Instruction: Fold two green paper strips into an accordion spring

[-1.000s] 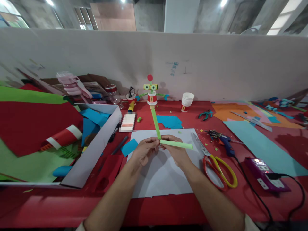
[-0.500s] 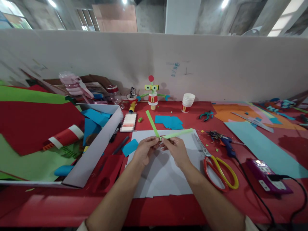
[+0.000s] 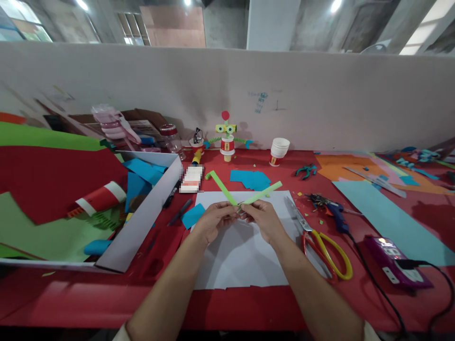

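Two light green paper strips (image 3: 223,187) meet between my fingertips and spread into a V above a white sheet (image 3: 241,260). My left hand (image 3: 216,220) pinches the strips near the joint, where the left arm of the V rises. Close beside it, my right hand (image 3: 262,217) pinches the same joint by the right arm of the V. The fingers hide how the strips overlap there. A blue paper piece (image 3: 193,216) lies left of my left hand. To the right of my right hand rest scissors (image 3: 332,255) with red and yellow handles.
A paper-cup robot figure (image 3: 227,145) stands by the wall, with stacked paper cups (image 3: 279,150) to its right. An open white box (image 3: 142,222) of coloured paper is at left. At right lie a glue gun (image 3: 337,215), its cord, pliers (image 3: 305,171) and a purple power strip (image 3: 398,263).
The right strip has swung from pointing right and slightly down to pointing up and right. The left strip leans further left. Both hands stay at the joint, and the right hand has turned.
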`<state>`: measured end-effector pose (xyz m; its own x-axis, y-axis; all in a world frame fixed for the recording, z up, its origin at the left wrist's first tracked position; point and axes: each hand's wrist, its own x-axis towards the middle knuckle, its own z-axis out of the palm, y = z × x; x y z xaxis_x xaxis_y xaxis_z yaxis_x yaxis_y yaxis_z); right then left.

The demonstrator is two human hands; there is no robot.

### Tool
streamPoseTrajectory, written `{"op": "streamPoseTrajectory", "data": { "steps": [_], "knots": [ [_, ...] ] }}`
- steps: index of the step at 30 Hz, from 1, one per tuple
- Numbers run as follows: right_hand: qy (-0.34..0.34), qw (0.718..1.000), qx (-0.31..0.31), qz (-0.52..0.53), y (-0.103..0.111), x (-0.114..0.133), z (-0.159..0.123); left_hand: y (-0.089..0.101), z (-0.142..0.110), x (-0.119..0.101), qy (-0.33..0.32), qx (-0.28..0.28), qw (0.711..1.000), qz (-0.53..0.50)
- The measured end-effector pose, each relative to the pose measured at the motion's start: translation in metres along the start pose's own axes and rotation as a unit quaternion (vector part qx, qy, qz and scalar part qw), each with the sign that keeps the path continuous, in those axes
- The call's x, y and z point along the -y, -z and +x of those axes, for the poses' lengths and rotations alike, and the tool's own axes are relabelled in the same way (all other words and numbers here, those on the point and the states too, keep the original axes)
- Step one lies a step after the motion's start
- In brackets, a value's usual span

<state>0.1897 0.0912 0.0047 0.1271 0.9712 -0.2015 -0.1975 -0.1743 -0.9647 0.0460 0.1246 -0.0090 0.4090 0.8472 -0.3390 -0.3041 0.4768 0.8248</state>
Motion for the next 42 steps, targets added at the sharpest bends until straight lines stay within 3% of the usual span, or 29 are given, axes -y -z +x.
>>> {"op": "streamPoseTrajectory", "data": {
  "steps": [4,8,12,15,25,30,36,42],
  "knots": [
    [0.013,1.000,0.018,-0.009,0.000,-0.002,0.001,0.001,0.001,0.001,0.002,-0.014,1.000,-0.007],
    [0.082,0.993,0.060,-0.057,-0.001,-0.009,0.002,0.000,0.001,-0.001,-0.002,-0.025,0.997,-0.074],
    [0.214,0.958,0.011,-0.189,-0.002,-0.016,0.002,-0.002,-0.001,-0.004,0.025,-0.005,0.993,-0.117],
    [0.270,0.935,-0.012,-0.231,-0.004,-0.017,0.000,-0.003,-0.003,-0.004,0.027,0.013,0.992,-0.119],
    [0.323,0.917,0.002,-0.233,-0.004,-0.025,0.000,-0.007,-0.006,-0.004,-0.016,-0.016,0.997,-0.076],
    [0.315,0.928,-0.008,-0.198,-0.006,-0.026,0.001,-0.004,-0.002,0.001,-0.069,-0.015,0.996,-0.052],
    [0.345,0.920,-0.002,-0.184,-0.006,-0.024,-0.004,-0.005,-0.001,0.004,-0.074,-0.013,0.994,-0.076],
    [0.350,0.915,-0.038,-0.199,-0.007,-0.023,-0.005,-0.014,-0.003,0.004,-0.066,-0.027,0.991,-0.117]
  ]
}}
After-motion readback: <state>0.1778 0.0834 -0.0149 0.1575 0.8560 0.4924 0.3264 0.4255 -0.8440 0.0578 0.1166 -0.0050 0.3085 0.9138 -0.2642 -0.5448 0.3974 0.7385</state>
